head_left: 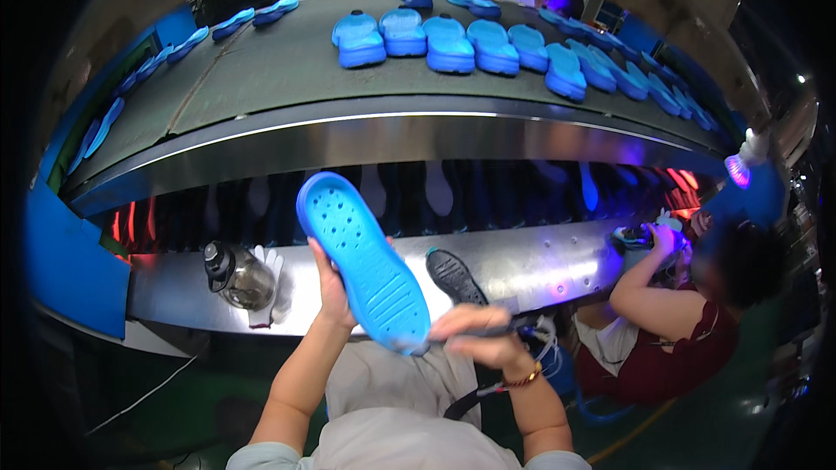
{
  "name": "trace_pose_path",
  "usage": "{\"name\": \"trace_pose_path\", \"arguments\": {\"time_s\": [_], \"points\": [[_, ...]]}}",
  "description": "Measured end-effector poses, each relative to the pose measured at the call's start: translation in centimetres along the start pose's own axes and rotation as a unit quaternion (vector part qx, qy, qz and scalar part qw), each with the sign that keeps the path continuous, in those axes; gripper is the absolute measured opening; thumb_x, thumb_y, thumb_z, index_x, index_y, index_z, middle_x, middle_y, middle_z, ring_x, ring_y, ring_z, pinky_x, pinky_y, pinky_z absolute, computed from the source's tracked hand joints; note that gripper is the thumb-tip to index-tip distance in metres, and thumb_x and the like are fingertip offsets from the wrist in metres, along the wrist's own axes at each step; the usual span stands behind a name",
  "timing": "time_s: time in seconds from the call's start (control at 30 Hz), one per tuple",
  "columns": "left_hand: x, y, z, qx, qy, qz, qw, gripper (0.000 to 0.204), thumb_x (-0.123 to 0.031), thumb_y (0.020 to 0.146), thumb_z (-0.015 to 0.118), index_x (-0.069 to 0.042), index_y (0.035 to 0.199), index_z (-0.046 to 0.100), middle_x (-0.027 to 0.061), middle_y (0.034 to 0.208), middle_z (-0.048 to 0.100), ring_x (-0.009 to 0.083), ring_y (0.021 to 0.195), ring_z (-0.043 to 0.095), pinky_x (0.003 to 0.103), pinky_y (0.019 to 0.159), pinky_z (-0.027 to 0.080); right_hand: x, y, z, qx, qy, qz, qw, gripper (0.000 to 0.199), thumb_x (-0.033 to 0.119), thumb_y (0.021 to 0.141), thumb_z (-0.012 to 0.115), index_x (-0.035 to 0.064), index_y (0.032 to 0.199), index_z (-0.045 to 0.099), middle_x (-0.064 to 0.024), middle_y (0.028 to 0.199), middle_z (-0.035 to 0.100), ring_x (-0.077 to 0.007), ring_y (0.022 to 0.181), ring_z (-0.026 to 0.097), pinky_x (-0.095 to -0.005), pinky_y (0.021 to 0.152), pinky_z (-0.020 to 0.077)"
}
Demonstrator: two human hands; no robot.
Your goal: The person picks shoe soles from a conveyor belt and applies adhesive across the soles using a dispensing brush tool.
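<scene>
The left grip [331, 287] is holding a seemingly light, flexible blue shoe sole [364, 265] by its edges, likely the best hold, while the right grip [498, 348] is clasping a blurred dark tool [479, 332] alongside.

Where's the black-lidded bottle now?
Head view, left side: the bottle is on the metal shelf, beside the white glove, left of the left hand.

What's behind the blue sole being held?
The left hand supports the sole; the bench and dark recess show beyond. Much of the hand is covered, as is anything directly behind.
</scene>
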State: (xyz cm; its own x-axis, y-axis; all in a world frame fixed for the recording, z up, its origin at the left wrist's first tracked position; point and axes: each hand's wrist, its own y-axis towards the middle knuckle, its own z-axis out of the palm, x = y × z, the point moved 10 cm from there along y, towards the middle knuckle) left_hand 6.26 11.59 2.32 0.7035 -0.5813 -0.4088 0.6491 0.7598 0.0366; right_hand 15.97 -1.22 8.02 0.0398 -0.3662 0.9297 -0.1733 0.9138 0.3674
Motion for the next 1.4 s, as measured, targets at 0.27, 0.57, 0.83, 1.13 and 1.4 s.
{"name": "trace_pose_path", "arguments": {"time_s": [0.27,0.57,0.83,1.13,1.4], "points": [[-1.5,1.8,3.3,0.094,0.039,0.035,0.994,0.092,-0.075,0.073,0.032,-0.003,0.13,0.031,0.0233,0.121,0.047,0.0351,0.108,0.05,0.049,0.092,0.042,-1.4,-0.4,-2.1,-0.033,-0.01,0.0,0.999,0.02,-0.003,0.069,0.065,-0.0012,0.089,0.065,-0.0167,0.096,0.062,-0.0243,0.094,0.059,-0.0328,0.084,0.0459],[2.2,-2.4,5.2,0.096,-0.008,0.054,0.994,0.076,-0.059,0.087,0.022,0.001,0.134,0.026,0.0208,0.127,0.042,0.0341,0.114,0.046,0.047,0.099,0.035,-4.2,-1.0,-0.4,-0.252,0.314,0.053,0.914,0.016,0.0,0.08,0.057,-0.0069,0.094,0.057,-0.0224,0.1,0.06,-0.025,0.092,0.06,-0.0321,0.085,0.0468],[1.9,-0.2,3.2,-0.001,-0.005,0.029,1.0,0.05,-0.034,0.088,0.042,0.003,0.123,0.041,0.0183,0.111,0.056,0.026,0.096,0.059,0.039,0.085,0.048,-1.7,0.0,-1.8,-0.214,0.049,0.04,0.975,0.019,-0.003,0.073,0.058,-0.0064,0.091,0.06,-0.0207,0.096,0.062,-0.0253,0.088,0.061,-0.0339,0.083,0.0466],[1.5,0.8,3.0,0.002,-0.009,-0.014,1.0,0.045,-0.029,0.084,0.048,0.002,0.117,0.047,0.0167,0.107,0.059,0.025,0.093,0.06,0.037,0.084,0.048,2.0,2.6,-2.8,-0.08,-0.095,-0.026,0.992,0.017,-0.002,0.067,0.064,-0.0043,0.084,0.064,-0.019,0.089,0.064,-0.0269,0.085,0.063,-0.0335,0.078,0.0488],[3.1,2.1,2.9,0.01,-0.065,-0.146,0.987,0.043,-0.029,0.084,0.05,0.001,0.115,0.052,0.0177,0.11,0.058,0.0299,0.1,0.057,0.044,0.09,0.043,3.0,2.3,2.1,0.096,-0.184,-0.074,0.975,0.019,0.001,0.067,0.068,0.002,0.086,0.064,-0.0112,0.087,0.065,-0.0239,0.08,0.064,-0.0309,0.072,0.0498]]}}
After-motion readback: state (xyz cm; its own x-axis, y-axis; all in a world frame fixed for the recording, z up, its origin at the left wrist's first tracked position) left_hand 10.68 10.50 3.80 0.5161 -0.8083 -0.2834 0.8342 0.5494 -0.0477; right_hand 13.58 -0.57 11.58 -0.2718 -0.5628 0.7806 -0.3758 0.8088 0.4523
